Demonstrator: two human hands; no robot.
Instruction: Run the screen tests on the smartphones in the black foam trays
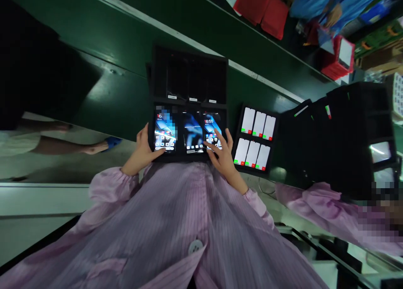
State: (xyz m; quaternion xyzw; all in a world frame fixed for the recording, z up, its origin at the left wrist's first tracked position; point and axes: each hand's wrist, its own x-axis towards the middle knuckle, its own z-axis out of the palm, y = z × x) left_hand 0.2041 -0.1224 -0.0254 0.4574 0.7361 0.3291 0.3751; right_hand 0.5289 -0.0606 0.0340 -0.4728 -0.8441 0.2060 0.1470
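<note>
A black tray (179,158) lies in front of me with a row of three lit smartphones in its near half. At its left edge is my left hand (142,153), fingers along the side and thumb over the bottom of the left phone (165,133). My right hand (223,154) is spread, with fingertips over the lower part of the right phone (210,123) and beside the middle phone (193,131). Several dark phones (178,81) with small white labels fill the far half of the tray.
Right of my tray, a second black tray (237,154) holds several phones with white screens and green and red marks. Farther right are a large black case (330,142) and a pink-sleeved arm (317,205). Across the green bench (126,24), a person in blue (336,3) handles items near red pouches (258,7).
</note>
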